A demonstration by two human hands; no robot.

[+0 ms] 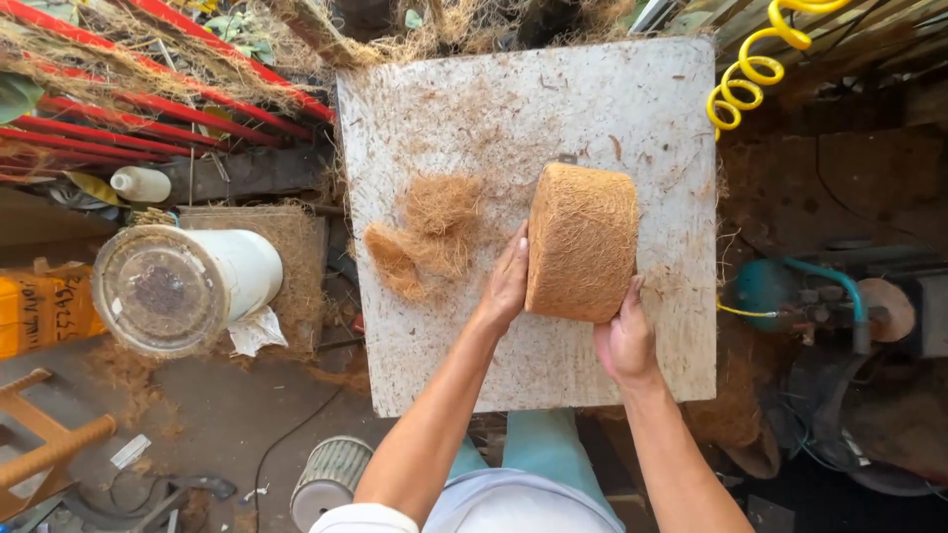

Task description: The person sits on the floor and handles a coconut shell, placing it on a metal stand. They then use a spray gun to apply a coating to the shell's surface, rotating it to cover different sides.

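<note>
The person stood over a big white board dusted with brown bits. In the middle of it sat a round pot made of brown fibre, tipped on its side with its wide face turned toward the person. Both hands were on it. The left hand lay flat against the pot's left side, fingers straight and pressing. The right hand cupped the pot's lower right edge, with the fingers curled up on the rim. So the pot was held between the two hands, and it rested on the board.

Just left of the pot lay a loose heap of brown fibre, close to the left hand but not touching it.

Off the board, to the left, a white bucket lay on its side. Red bars ran behind it. A yellow curly hose hung near the board's top right corner. A small ribbed white tub stood on the floor below.
</note>
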